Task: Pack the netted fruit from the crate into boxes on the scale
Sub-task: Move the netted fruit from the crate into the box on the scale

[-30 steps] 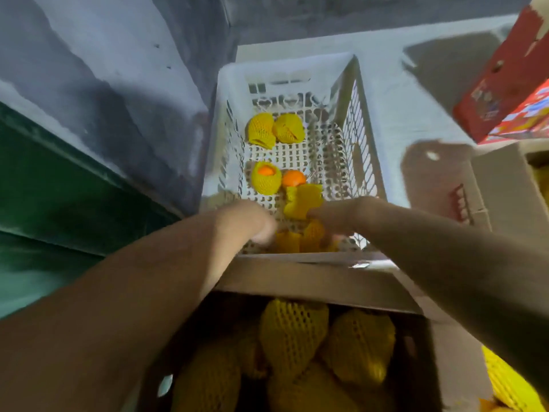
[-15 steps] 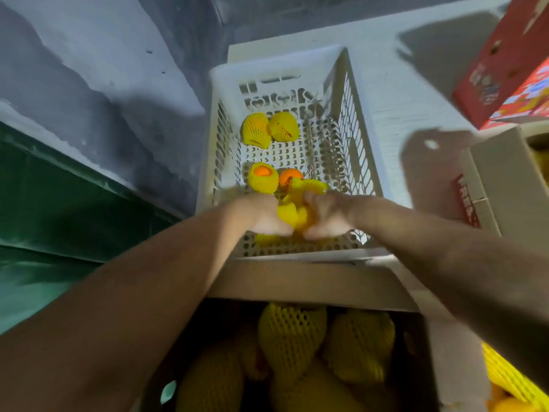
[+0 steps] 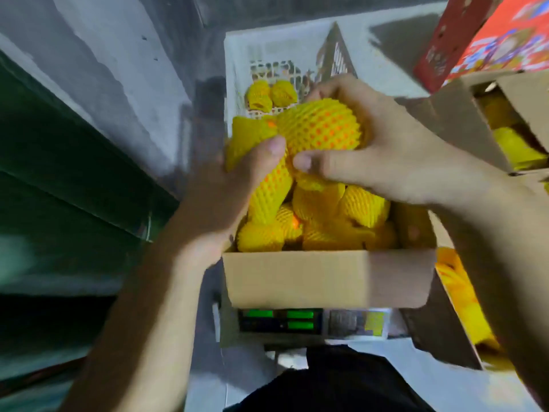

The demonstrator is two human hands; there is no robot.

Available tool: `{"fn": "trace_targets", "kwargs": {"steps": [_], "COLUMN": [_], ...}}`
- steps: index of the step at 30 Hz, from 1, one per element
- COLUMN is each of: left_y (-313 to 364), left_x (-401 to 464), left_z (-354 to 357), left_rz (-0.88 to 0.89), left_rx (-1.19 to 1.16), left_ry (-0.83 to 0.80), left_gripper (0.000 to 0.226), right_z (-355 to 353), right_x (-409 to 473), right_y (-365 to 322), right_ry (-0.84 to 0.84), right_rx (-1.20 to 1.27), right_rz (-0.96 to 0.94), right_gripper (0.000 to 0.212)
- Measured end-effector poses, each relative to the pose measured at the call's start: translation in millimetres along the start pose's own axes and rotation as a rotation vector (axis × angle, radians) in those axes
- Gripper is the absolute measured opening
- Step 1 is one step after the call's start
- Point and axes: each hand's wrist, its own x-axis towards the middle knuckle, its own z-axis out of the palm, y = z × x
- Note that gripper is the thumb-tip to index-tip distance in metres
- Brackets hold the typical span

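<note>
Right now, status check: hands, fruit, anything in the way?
Left hand and right hand each grip netted fruit above the box. Box on scale, nearly full. Two fruit left in crate. Nothing blocking.

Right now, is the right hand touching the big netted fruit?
Touching. The head view shows the right hand curled round the big netted fruit, thumb pressed under it and fingers wrapped over its top, above the cardboard box.
</note>
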Motion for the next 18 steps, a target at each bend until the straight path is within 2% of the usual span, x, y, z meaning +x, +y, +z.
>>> {"fn": "trace_targets", "kwargs": {"steps": [1, 2, 3, 5, 6, 7, 9, 10, 12, 15, 18], "left_y": [-1.6, -5.7, -10.8, -22.1, -25.8, -28.5, -37.0, -41.3, -48.5, -56.2, -63.6], "left_x": [-11.0, -17.2, -26.4, -35.4, -40.7, -47.1, -60.6, -69.3, -85.4, -110.6, -127.0], "left_z": [-3.0, -6.7, -8.7, -16.7, -19.2, -23.1, -31.8, -36.4, -41.1, -38.2, -35.4], "left_rz": [0.171, 0.298, 0.36, 0.339, 0.336, 0.359, 0.411, 0.427, 0.458, 0.501, 0.572], "left_rx": [-0.094, -0.068, 0.108, 0.654, 0.781, 0.772, 0.498, 0.357, 0.229, 0.069, 0.014], "left_ry": [0.035, 0.02, -0.016, -0.079, -0.09, -0.091, -0.081, -0.072, -0.06, -0.184, -0.258], "left_gripper": [0.051, 0.052, 0.059, 0.086, 0.089, 0.083, 0.06, 0.05, 0.037, 0.031, 0.033], "right_z": [10.7, 20.4, 28.9, 42.2, 48.4, 54.5, 68.4, 76.3, 91.5, 116.6, 134.8], "right_x": [-14.8, -29.1, -43.4, -70.8, -84.2, -96.8, -116.6, -124.3, -135.4, -147.0, -154.3], "right_y": [-2.4, -4.2, -5.2, -5.0, -4.7, -4.4, -8.1, -13.1, -23.8, -43.9, -62.1], "right_ry": [0.048, 0.117, 0.2, 0.389, 0.488, 0.573, 0.654, 0.648, 0.602, 0.534, 0.471], "right_rx": [0.001, -0.009, -0.042, -0.143, -0.174, -0.171, -0.089, -0.049, -0.008, 0.066, 0.148], "right_rz": [0.005, 0.011, 0.014, 0.014, 0.028, 0.053, 0.128, 0.161, 0.157, 0.098, 0.074], "right_gripper": [0.057, 0.057, 0.057, 0.058, 0.059, 0.06, 0.062, 0.063, 0.064, 0.062, 0.063]}}
